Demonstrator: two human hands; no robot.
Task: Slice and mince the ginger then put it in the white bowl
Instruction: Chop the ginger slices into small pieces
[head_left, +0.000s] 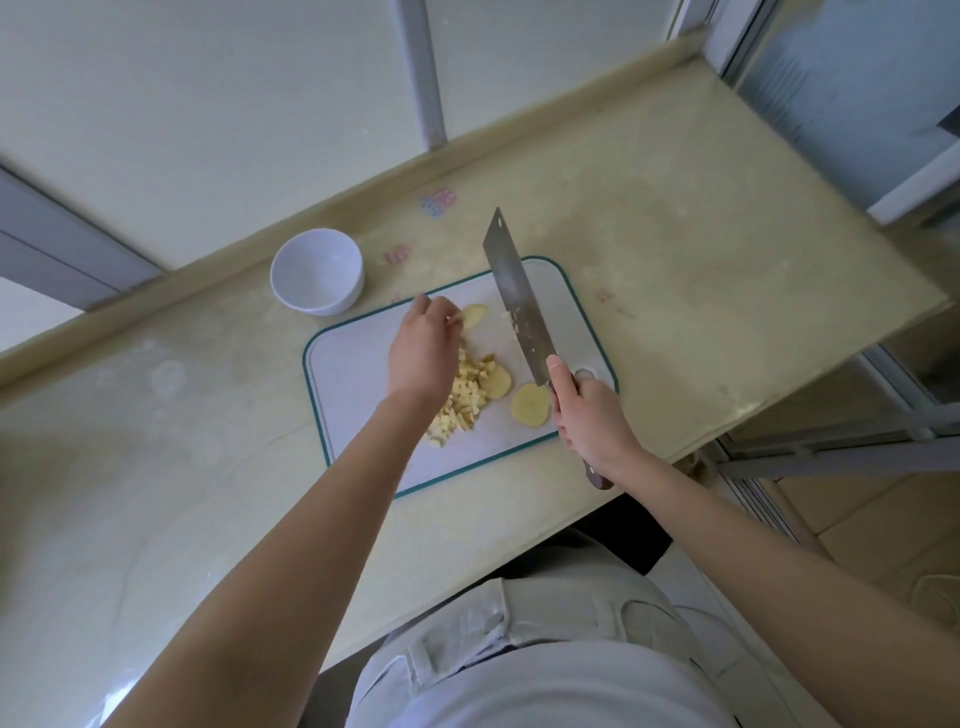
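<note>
Head view: I looked down on the cutting board (348, 384) lying on the counter (675, 260), with the white bowl (317, 273) just past its far left corner.
Left hand: my left hand (426, 343) reached to the far side of the board, fingertips curled and, as far as I could tell, pinching the near edge of the far slice (475, 316).
Right hand: my right hand (592, 415) was wrapped firmly round the handle of the cleaver (514, 301), thumb up by the blade's heel.
Cleaver: the blade was lifted clear of the board, its tip pointing away, with ginger bits stuck to its flat.
Step in hand: I judged it as gathering the last uncut slices for dicing.
Doing it well: I would draw the far slice in beside the other two, lay them flat, tuck the fingertips back, and keep the blade parked to the right until the hand had cleared.
Ginger: a pale yellow diced pile (465, 400) sat mid-board, partly under my left wrist; two round slices (530, 405) lay just right of it, one touching the pile.
Texture: the cubes looked coarse, so I judged more mincing was needed.
Bowl: I saw no ginger in it yet.
</note>
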